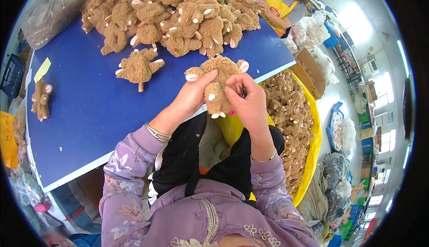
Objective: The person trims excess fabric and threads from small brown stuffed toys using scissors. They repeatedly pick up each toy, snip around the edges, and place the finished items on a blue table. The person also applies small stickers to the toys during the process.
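- A brown plush toy (217, 84) sits gripped between both hands above the near edge of the blue table (89, 108).
- Its curly, fleecy body hangs roughly head-up, pale cream-tipped paws jutting out at left and bottom, a pinkish-lined ear showing at upper right.
- The left hand (192, 96) clasps its left side, thumb across a paw.
- The right hand (248, 99) pinches its right flank; a small pink bit shows at its lower right.
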Motion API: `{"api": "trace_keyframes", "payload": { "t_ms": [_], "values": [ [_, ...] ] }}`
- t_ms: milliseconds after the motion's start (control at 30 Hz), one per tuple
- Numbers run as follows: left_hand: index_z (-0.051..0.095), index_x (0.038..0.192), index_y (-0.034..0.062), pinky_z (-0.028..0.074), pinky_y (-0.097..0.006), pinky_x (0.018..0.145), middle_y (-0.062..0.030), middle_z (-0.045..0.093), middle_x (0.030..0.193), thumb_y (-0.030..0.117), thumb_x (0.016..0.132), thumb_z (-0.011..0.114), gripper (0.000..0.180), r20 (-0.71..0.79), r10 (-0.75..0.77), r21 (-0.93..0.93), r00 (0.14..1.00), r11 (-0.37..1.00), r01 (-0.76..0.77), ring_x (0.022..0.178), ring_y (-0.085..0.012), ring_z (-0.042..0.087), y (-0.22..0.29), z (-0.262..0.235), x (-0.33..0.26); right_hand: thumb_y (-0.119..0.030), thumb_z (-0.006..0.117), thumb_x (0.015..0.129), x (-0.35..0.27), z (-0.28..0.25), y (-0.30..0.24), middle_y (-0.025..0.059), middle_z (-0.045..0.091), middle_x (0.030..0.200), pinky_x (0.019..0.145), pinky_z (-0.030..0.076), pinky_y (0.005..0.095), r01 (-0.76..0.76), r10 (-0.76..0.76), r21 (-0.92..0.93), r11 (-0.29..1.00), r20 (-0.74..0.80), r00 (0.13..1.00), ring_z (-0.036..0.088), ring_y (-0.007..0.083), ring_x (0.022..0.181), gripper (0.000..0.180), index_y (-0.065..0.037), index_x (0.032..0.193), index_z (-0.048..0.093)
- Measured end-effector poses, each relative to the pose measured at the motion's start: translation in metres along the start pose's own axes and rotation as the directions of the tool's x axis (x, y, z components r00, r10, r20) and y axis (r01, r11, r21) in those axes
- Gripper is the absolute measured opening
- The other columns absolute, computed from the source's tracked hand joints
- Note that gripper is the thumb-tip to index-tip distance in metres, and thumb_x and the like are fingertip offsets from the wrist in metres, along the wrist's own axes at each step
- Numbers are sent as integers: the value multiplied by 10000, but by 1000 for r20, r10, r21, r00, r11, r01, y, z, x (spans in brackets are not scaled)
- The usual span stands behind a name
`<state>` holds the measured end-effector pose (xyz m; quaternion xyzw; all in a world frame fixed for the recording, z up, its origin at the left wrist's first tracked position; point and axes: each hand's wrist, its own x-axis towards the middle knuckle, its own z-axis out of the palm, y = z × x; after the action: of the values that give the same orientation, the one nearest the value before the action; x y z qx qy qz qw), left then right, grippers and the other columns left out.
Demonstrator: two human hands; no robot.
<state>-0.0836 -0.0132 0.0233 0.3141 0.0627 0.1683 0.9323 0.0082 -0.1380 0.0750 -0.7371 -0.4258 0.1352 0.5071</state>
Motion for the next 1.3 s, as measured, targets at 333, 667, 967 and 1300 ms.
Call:
{"api": "trace_keyframes", "payload": {
  "t_ms": [333, 667, 967, 1300],
  "values": [
    [482, 1275, -6, 483, -355, 935, -121, 597, 1190, 246, 984, 474, 385, 99, 73, -64, 992, 996, -67, 1087, -205, 593, 5, 1, -1, -29, 650, 829, -5, -26, 0, 7, 558, 858, 712, 435, 206, -80, 121, 497, 864, -50, 991, 533, 68, 776, 294, -10, 1088, 512],
    [502, 1268, 4, 472, -305, 906, -95, 599, 1178, 289, 935, 579, 445, 92, -47, 353, 995, 935, 11, 1063, -150, 584, 13, 2, -6, -112, 640, 862, -19, -12, 19, 6, 592, 765, 594, 415, 213, -101, 115, 175, 979, -70, 991, 505, 40, 682, 168, 27, 945, 598],
    [605, 1150, -13, 507, -280, 840, -61, 664, 1050, 133, 875, 666, 317, -51, 23, 396, 998, 918, -1, 947, -136, 632, -7, -2, -28, -157, 658, 846, -14, 0, 16, 0, 591, 700, 549, 413, 209, -159, 165, 147, 976, -29, 986, 513, 47, 624, 201, 28, 916, 622],
    [634, 1040, -48, 531, -225, 626, -80, 684, 829, 260, 846, 683, 368, -433, 607, 860, 666, 500, 103, 721, -121, 662, 149, -36, -196, -120, 592, 904, -17, -23, 45, -16, 575, 774, 594, 363, 177, -204, 161, 304, 931, 159, 974, 480, 32, 664, 147, 11, 970, 597]
  ]
}}
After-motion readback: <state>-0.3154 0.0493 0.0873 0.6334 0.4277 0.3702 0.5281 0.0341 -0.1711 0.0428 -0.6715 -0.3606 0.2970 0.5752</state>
